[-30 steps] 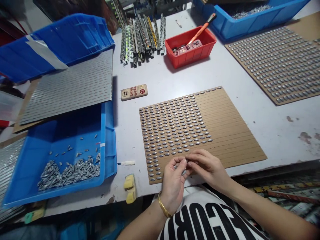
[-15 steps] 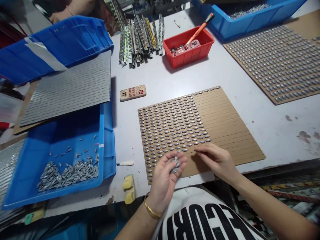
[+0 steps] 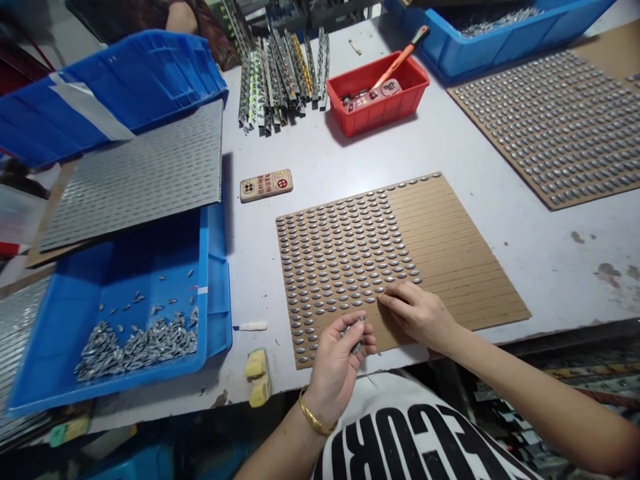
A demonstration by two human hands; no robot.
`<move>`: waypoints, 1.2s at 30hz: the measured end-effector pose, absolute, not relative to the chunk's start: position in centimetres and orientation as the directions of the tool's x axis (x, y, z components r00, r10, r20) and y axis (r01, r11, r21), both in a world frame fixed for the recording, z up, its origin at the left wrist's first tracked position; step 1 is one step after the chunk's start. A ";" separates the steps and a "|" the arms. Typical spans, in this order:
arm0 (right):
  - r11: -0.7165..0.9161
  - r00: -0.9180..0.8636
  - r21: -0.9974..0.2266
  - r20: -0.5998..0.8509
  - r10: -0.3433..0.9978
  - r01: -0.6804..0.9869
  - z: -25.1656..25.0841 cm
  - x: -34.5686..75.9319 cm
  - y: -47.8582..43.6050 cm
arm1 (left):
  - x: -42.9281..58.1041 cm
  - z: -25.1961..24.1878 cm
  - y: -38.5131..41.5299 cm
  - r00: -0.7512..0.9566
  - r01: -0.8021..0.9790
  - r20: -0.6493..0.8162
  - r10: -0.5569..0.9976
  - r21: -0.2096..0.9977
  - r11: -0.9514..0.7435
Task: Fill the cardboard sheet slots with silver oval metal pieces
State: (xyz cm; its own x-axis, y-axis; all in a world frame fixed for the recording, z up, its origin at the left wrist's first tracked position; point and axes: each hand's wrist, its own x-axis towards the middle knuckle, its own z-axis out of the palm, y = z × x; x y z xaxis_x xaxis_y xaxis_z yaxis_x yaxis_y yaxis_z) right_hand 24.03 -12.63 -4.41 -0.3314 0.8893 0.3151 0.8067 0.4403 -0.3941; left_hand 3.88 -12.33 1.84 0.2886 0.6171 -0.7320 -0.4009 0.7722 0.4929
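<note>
Metal studs (image 3: 354, 333) in left hand (image 3: 337, 367) (bangled), right hand (image 3: 417, 313) on cardboard (image 3: 455, 267)

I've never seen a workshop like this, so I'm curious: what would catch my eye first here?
The big brown card sheet in front of the person stands out first, its left part covered in neat rows of small silver ovals and its right part bare. The left hand holds a small bunch of these pieces, while the right hand touches the card. At lower left, a bright blue bin holds a heap of them.
</note>
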 end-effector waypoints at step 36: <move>0.321 -0.228 -0.562 0.232 0.946 0.762 -3.5 25.7 -12.7 | 5.4 2.4 -12.5 0.333 -0.301 -0.749 0.572 0.491 0.818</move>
